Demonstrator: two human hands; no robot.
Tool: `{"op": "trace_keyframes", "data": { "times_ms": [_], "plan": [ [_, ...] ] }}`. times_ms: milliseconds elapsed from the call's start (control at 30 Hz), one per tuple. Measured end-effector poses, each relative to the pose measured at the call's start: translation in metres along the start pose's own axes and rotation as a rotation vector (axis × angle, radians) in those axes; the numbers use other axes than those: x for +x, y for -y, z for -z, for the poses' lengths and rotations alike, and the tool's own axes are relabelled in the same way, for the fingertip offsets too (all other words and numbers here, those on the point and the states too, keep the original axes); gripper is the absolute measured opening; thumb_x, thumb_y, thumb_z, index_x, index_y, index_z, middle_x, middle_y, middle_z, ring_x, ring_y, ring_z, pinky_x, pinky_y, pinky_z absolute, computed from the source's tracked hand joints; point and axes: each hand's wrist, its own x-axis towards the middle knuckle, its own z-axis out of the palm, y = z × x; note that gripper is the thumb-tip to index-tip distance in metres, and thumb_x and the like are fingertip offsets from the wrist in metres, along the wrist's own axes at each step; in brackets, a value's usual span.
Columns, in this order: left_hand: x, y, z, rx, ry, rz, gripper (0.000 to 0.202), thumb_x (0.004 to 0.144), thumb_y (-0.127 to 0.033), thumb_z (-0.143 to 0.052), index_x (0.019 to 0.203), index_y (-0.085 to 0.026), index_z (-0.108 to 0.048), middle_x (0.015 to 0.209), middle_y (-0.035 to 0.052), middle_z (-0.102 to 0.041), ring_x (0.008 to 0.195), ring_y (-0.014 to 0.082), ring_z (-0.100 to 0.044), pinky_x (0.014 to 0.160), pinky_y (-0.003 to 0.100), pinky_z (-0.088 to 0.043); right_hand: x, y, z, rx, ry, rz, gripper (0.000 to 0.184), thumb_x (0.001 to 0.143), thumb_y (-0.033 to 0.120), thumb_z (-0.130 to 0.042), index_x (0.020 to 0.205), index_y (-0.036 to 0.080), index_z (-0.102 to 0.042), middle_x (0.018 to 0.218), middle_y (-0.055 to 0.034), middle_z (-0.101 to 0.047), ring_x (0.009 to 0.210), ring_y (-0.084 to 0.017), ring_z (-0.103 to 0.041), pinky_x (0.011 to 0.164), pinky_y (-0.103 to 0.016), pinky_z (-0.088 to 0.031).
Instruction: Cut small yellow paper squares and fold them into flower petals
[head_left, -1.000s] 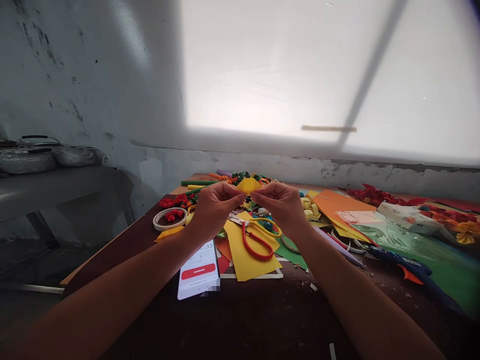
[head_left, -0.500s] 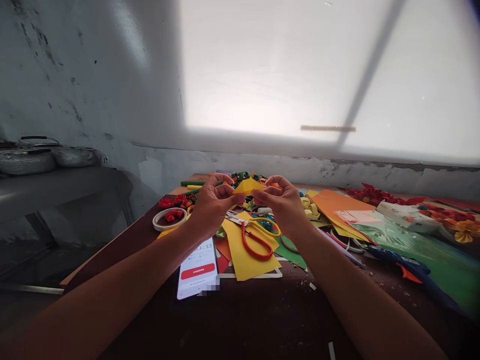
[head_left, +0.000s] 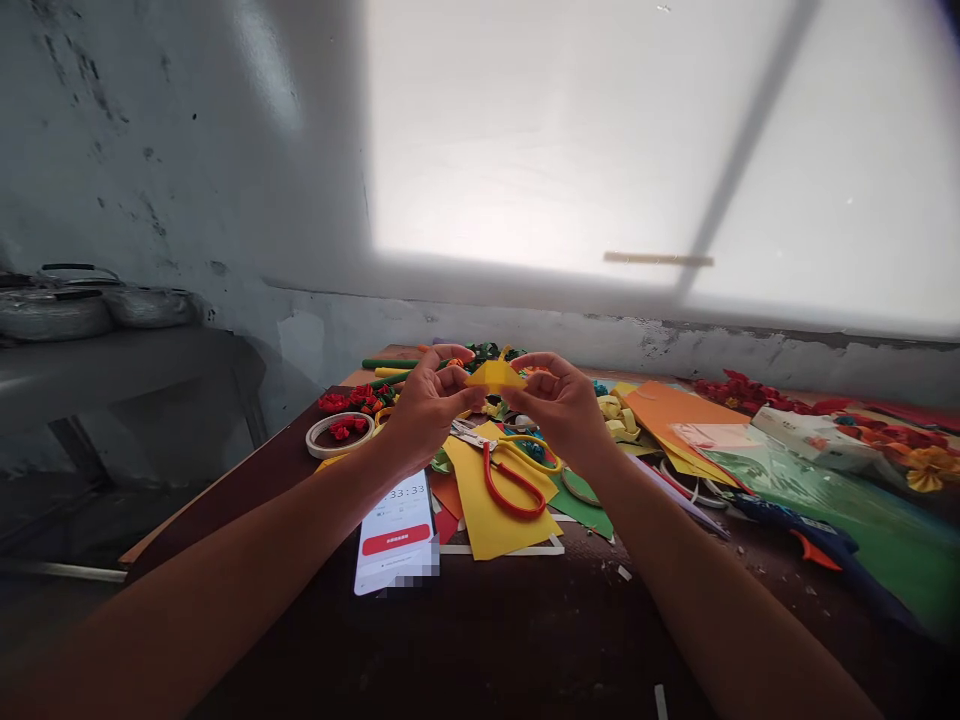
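Observation:
A small folded piece of yellow paper (head_left: 495, 377) is held up over the table between both hands. My left hand (head_left: 431, 405) pinches its left end between thumb and fingers. At its right end my right hand (head_left: 559, 405) pinches it the same way. Beneath the hands lie scissors (head_left: 517, 490) with one red and one yellow handle loop, resting on a yellow paper sheet (head_left: 491, 535). A phone with a lit screen (head_left: 395, 550) lies below my left wrist.
A tape roll (head_left: 313, 437) and red paper flowers (head_left: 356, 398) sit on the left. To the right are orange paper (head_left: 675, 410), a white packet (head_left: 814, 437) and a dark blue glue gun (head_left: 802, 525). Wrapped pans (head_left: 56, 318) stand on a side bench, and a wall rises behind the table.
The yellow paper has shifted slightly down, and its top looks flatter, less peaked. Both hands keep their pinch on it and have barely moved.

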Motion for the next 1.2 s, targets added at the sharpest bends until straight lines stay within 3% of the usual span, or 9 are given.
{"op": "trace_keyframes", "data": {
  "times_ms": [133, 233, 333, 500, 667, 767, 867, 1033, 1200],
  "plan": [
    [0.000, 0.002, 0.009, 0.305, 0.117, -0.117, 0.050, 0.082, -0.022, -0.075, 0.126, -0.021, -0.053, 0.081, -0.0032, -0.062, 0.072, 0.0129, -0.065, 0.068, 0.025, -0.052, 0.001, -0.006, 0.005, -0.232, 0.130, 0.060, 0.056, 0.070, 0.043, -0.088, 0.121, 0.024, -0.073, 0.090, -0.0015, -0.070, 0.071, -0.015, -0.060, 0.061, -0.027, -0.048],
    [-0.002, 0.003, 0.010, 0.474, 0.153, -0.219, 0.051, 0.086, -0.026, -0.072, 0.133, -0.023, -0.054, 0.087, -0.0002, -0.064, 0.079, 0.0154, -0.067, 0.075, 0.028, -0.053, 0.002, -0.009, 0.006, -0.342, 0.089, 0.113, 0.030, 0.082, 0.048, -0.077, 0.090, 0.020, -0.079, 0.067, 0.0008, -0.064, 0.059, -0.013, -0.052, 0.055, -0.027, -0.041],
    [-0.004, 0.004, 0.007, 0.477, 0.108, -0.261, 0.051, 0.085, -0.031, -0.076, 0.131, -0.022, -0.056, 0.087, 0.0006, -0.065, 0.082, 0.0169, -0.067, 0.077, 0.029, -0.054, 0.001, -0.006, 0.004, -0.171, 0.031, 0.064, 0.035, 0.071, 0.052, -0.085, 0.075, 0.019, -0.071, 0.060, 0.0016, -0.062, 0.055, -0.013, -0.053, 0.052, -0.027, -0.042],
    [-0.004, 0.005, 0.007, 0.451, 0.173, -0.185, 0.046, 0.090, -0.040, -0.070, 0.129, -0.021, -0.055, 0.080, 0.0012, -0.068, 0.078, 0.0189, -0.069, 0.074, 0.030, -0.053, -0.001, 0.001, 0.002, 0.075, 0.108, -0.111, 0.050, 0.060, 0.053, -0.091, 0.088, 0.020, -0.065, 0.067, 0.0012, -0.068, 0.056, -0.016, -0.063, 0.055, -0.028, -0.051],
    [-0.003, 0.007, 0.012, 0.511, 0.326, -0.191, 0.054, 0.093, -0.035, -0.067, 0.143, -0.024, -0.049, 0.078, -0.0005, -0.066, 0.072, 0.0165, -0.064, 0.066, 0.027, -0.049, 0.000, -0.006, 0.005, -0.154, 0.133, 0.111, 0.039, 0.078, 0.049, -0.082, 0.104, 0.021, -0.072, 0.064, 0.0057, -0.054, 0.056, -0.010, -0.049, 0.051, -0.023, -0.037],
    [-0.004, 0.006, 0.010, 0.450, 0.319, -0.193, 0.045, 0.094, -0.037, -0.066, 0.135, -0.024, -0.054, 0.076, -0.0015, -0.064, 0.070, 0.0153, -0.063, 0.065, 0.026, -0.047, 0.001, -0.009, 0.005, -0.142, 0.045, 0.160, 0.032, 0.076, 0.048, -0.084, 0.089, 0.020, -0.072, 0.057, 0.0075, -0.046, 0.050, -0.009, -0.041, 0.048, -0.024, -0.034],
    [-0.004, 0.005, 0.006, 0.340, 0.240, -0.159, 0.037, 0.088, -0.039, -0.073, 0.119, -0.023, -0.059, 0.075, -0.0013, -0.065, 0.069, 0.0148, -0.063, 0.063, 0.025, -0.047, 0.000, -0.007, 0.004, -0.080, -0.011, 0.122, 0.036, 0.071, 0.050, -0.087, 0.082, 0.021, -0.068, 0.063, 0.0038, -0.060, 0.052, -0.011, -0.049, 0.048, -0.025, -0.041],
    [-0.001, -0.002, 0.005, 0.210, 0.128, -0.149, 0.023, 0.081, -0.034, -0.078, 0.088, -0.020, -0.060, 0.069, -0.0029, -0.062, 0.063, 0.0119, -0.060, 0.060, 0.023, -0.047, -0.003, -0.003, 0.005, -0.066, 0.102, 0.152, 0.029, 0.074, 0.045, -0.087, 0.084, 0.022, -0.072, 0.074, 0.0001, -0.070, 0.063, -0.014, -0.061, 0.061, -0.029, -0.052],
    [0.003, -0.011, 0.010, 0.034, 0.221, -0.043, 0.015, 0.076, -0.029, -0.078, 0.077, -0.018, -0.068, 0.076, 0.0010, -0.061, 0.068, 0.0131, -0.060, 0.061, 0.026, -0.053, -0.007, 0.000, 0.008, -0.272, 0.207, 0.296, 0.019, 0.075, 0.031, -0.087, 0.093, 0.027, -0.081, 0.094, -0.0020, -0.079, 0.088, -0.021, -0.072, 0.081, -0.035, -0.057]
  ]
}}
